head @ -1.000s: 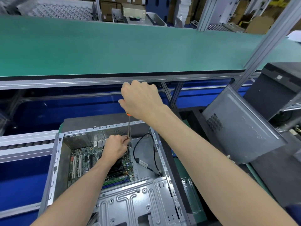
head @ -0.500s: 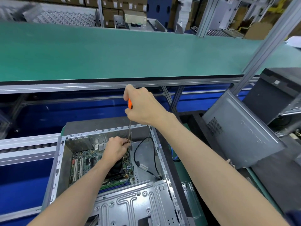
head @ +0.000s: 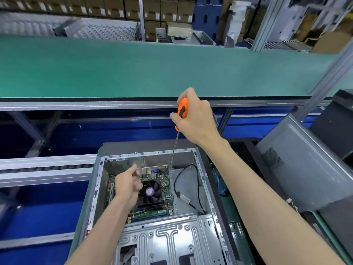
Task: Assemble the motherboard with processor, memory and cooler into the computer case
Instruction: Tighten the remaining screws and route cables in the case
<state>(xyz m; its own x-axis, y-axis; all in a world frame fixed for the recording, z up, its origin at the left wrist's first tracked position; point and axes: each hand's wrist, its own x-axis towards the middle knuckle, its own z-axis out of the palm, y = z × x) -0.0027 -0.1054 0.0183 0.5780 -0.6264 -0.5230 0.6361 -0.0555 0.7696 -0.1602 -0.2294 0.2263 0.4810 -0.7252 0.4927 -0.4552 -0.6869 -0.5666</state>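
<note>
Gripping the orange-handled screwdriver (head: 181, 111), the right hand (head: 196, 121) holds it nearly upright, its shaft reaching down to the motherboard's (head: 166, 197) far right corner. The motherboard, with cooler fan (head: 150, 191) mounted, lies inside the open computer case (head: 208, 188). The left hand (head: 128, 185) hovers over the board beside the fan, fingers loosely curled, holding nothing visible. A grey side panel (head: 305, 169) leans to the right.

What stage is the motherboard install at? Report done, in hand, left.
Done: motherboard with cooler lies inside the case.
In hand: right hand grips the screwdriver, tip at the board's far right corner; left hand hovers beside the cooler.
Left: loose black cable; remaining screws cannot be judged.
</note>
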